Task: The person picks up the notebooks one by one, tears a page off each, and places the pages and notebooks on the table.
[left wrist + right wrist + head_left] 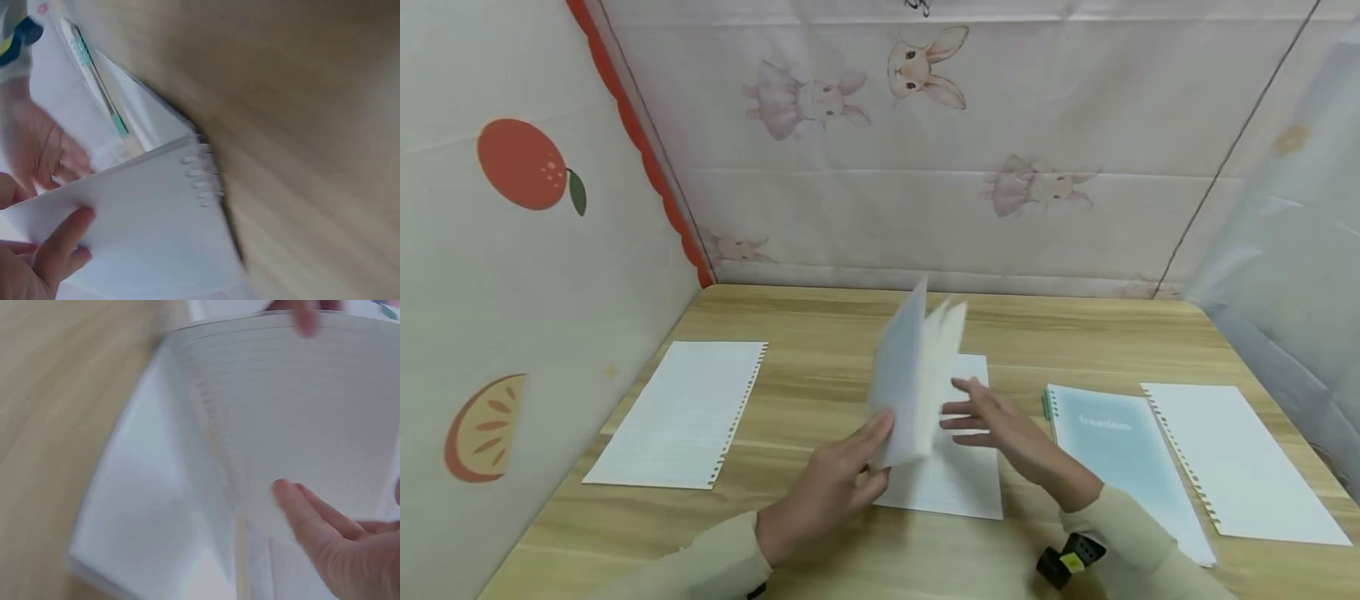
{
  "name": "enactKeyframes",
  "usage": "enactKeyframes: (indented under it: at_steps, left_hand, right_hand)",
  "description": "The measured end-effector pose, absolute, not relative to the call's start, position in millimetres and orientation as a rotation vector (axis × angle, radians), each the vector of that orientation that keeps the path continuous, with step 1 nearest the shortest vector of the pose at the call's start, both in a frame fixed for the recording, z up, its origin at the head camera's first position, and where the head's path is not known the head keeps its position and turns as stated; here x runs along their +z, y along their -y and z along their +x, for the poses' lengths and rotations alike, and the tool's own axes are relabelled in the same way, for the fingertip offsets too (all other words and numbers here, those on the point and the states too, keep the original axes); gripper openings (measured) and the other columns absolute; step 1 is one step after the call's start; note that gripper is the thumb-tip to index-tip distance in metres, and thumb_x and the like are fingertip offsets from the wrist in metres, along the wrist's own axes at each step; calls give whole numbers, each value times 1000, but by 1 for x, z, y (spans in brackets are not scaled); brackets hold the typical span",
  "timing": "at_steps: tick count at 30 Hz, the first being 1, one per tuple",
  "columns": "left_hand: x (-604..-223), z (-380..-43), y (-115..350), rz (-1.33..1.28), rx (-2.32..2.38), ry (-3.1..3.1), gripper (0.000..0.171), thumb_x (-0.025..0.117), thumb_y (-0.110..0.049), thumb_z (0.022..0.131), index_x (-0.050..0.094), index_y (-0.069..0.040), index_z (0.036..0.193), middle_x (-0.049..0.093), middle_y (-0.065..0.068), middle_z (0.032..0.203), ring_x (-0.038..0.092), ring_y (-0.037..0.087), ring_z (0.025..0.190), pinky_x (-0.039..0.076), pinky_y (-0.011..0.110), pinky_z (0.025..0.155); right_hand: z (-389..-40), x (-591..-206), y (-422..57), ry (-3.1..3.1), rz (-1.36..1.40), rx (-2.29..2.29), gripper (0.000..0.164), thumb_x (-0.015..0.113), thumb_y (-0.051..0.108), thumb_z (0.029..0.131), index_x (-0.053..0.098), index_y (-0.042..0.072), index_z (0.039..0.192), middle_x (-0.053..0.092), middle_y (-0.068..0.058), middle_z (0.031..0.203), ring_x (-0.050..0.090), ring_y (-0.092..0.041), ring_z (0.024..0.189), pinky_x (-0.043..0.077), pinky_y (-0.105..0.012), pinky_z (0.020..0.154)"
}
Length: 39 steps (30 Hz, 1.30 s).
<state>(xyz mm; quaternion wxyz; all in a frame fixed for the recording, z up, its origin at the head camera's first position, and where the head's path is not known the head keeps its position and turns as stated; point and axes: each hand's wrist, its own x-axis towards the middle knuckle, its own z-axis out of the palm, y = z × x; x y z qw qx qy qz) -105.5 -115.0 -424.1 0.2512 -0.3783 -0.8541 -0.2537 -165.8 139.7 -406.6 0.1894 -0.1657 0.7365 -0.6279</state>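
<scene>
My left hand (827,492) pinches a loose-leaf notebook (898,383) by its lower left edge, thumb on the pale outer side. The notebook stands roughly upright with its cream pages fanned toward the right. Holes (199,181) run along one edge in the left wrist view, and faint ruled lines show on a page (300,412) in the right wrist view. Beneath it lies a white sheet (940,487); whether the two are joined I cannot tell. My right hand (1000,425), fingers spread, is just right of the pages, apparently holding nothing.
On the left of the wooden table (805,333) lies a lined sheet (673,417) with a punched right edge. To the right are a light blue notebook (1112,454) marked "freedom" and another punched sheet (1247,458). Printed cloth walls (880,200) surround the table.
</scene>
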Motion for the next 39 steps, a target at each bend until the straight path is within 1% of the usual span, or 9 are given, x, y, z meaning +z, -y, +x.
enactKeyframes:
  at_steps: [3, 8, 13, 16, 20, 24, 28, 33, 39]
  left_hand:
    - [-421, -106, 101, -1100, -396, 2343, 54, 72, -11, 78, 57, 6, 128, 60, 21, 125, 66, 27, 102, 55, 27, 76]
    - [-419, -107, 84, -1213, -160, 2427, 41, 65, -14, 86, 60, -1, 125, 65, 14, 121, 68, 21, 98, 57, 28, 70]
    - [-424, -110, 73, -1274, -62, 2504, 32, 61, -18, 90, 63, -8, 120, 67, 7, 115, 69, 17, 86, 55, 26, 58]
    - [-430, -113, 70, -1321, -43, 2559, 33, 64, -30, 91, 63, -13, 119, 67, 2, 112, 67, 14, 83, 53, 24, 54]
    - [-434, -119, 72, -1376, -82, 2706, 47, 65, -45, 88, 60, -20, 127, 63, 3, 124, 63, 16, 103, 55, 27, 69]
    - [-434, -126, 76, -1367, -103, 2845, 54, 68, -47, 85, 59, -23, 132, 55, 8, 136, 55, 23, 119, 53, 32, 85]
    - [-435, -129, 75, -1368, -58, 2885, 53, 69, -48, 83, 61, -21, 129, 56, 9, 135, 56, 24, 116, 52, 30, 88]
    - [-436, -132, 73, -1372, -35, 2866, 55, 71, -49, 81, 63, -19, 126, 58, 9, 132, 58, 22, 111, 52, 28, 86]
    - [-436, -132, 71, -1377, -18, 2844, 55, 73, -49, 78, 65, -19, 124, 59, 7, 128, 59, 18, 104, 53, 25, 77]
  right_hand:
    - [-171, -397, -146, -2022, -344, -1871, 70, 33, 44, 103, 13, -4, 150, 39, -34, 139, 57, -32, 112, 53, -39, 89]
    - [-175, -402, -152, -2194, -320, -1756, 68, 51, 23, 100, 13, -3, 151, 48, -32, 133, 63, -31, 105, 56, -38, 81]
    - [-178, -420, -154, -2437, -275, -1499, 62, 58, 9, 95, 26, -4, 148, 64, -21, 104, 65, -23, 86, 56, -35, 69]
    - [-178, -429, -155, -2574, -294, -1306, 50, 61, 9, 93, 43, -3, 139, 65, -12, 89, 61, -18, 74, 52, -33, 59]
    - [-179, -437, -156, -2691, -309, -1092, 39, 66, 12, 90, 54, -2, 125, 62, -8, 80, 56, -17, 67, 46, -30, 54]
    - [-178, -442, -156, -2732, -302, -972, 50, 69, 17, 88, 49, -3, 129, 61, -7, 80, 55, -16, 65, 46, -30, 54]
    - [-177, -447, -154, -2756, -300, -918, 65, 70, 19, 88, 39, -3, 141, 64, -7, 80, 57, -15, 56, 48, -28, 50]
    - [-174, -447, -153, -2768, -272, -885, 46, 72, 19, 86, 51, -2, 122, 57, -6, 70, 54, -16, 46, 46, -28, 42]
    - [-172, -446, -151, -2917, -313, -667, 32, 73, 21, 84, 60, 0, 105, 60, -7, 78, 54, -17, 62, 47, -29, 52]
